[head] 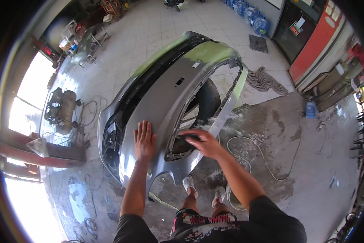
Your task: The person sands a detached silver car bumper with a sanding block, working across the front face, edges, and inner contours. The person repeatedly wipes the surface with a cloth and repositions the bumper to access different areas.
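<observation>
A grey car bumper cover [157, 100] with green patches toward its far end lies before me, raised off the floor. Through its large lower opening a black tyre [211, 100] shows beneath it. My left hand [144, 140] rests flat on the smooth grey face, palm down and holding nothing. Over the near end of the opening, my right hand [204, 142] grips a small dark block [191, 137], mostly covered by the fingers. Whether the block touches the opening's edge I cannot tell.
A pale hose [262, 161] loops across the wet floor at right, with a bucket [234, 199] by my foot. A crumpled cloth [265, 80] and a blue jug [311, 110] lie beyond. Left stands an air compressor [63, 111]; water bottles [261, 25] line the back wall.
</observation>
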`<state>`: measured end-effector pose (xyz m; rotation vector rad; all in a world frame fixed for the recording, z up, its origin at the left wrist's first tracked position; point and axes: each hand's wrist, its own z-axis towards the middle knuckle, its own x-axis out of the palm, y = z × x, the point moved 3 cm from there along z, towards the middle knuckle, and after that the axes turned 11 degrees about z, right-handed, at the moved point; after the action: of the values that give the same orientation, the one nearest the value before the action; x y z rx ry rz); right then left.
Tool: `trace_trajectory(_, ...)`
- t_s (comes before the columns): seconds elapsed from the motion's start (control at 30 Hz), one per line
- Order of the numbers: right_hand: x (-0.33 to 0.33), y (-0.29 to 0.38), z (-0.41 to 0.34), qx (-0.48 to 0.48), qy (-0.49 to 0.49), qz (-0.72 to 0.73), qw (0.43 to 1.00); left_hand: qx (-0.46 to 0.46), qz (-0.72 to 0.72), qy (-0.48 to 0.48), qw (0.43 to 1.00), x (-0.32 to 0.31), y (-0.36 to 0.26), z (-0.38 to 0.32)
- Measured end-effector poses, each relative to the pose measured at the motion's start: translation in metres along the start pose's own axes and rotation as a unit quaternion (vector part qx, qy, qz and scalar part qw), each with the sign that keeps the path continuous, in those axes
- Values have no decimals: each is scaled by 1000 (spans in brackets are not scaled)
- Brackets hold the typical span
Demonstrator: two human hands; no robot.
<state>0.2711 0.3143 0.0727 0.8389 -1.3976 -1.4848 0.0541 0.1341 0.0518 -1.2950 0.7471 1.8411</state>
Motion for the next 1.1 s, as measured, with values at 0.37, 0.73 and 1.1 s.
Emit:
trace_trajectory(0.37,201,-64,43,19,-227,-433,872,-101,-43,19,994,5,51,104)
trace_trajectory(0.73,-124,-42,256,181,-379,-418,806,-152,-57,131,978,26,39,116)
trace_trajectory(1.1,37,-45,160,173,-223,-449,848,-125,-43,101,986,23,60,113)
